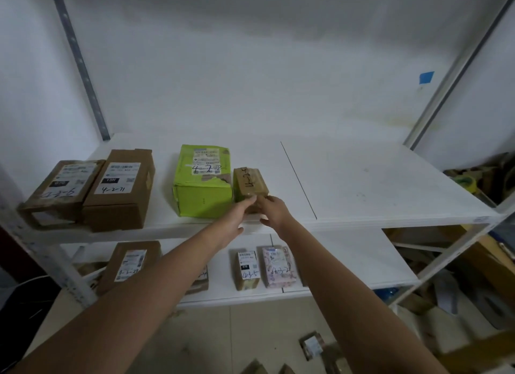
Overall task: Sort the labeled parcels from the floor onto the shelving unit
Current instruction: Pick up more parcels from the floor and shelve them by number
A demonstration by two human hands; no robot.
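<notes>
A small brown taped parcel (249, 183) with handwritten numbers sits on the upper white shelf (362, 184), right beside a green box (202, 188) marked 4-2-2. My left hand (237, 216) and my right hand (274, 210) both hold the small parcel's near end, fingers against its front face. Two brown cardboard boxes (121, 188) (62, 188) with labels stand at the shelf's left.
The lower shelf (356, 262) carries a brown box (129, 263), a small tan parcel (248, 270) and a pink patterned parcel (277, 266). More parcels lie on the floor (312, 344). Cardboard clutter is piled at the right. Metal uprights frame the unit.
</notes>
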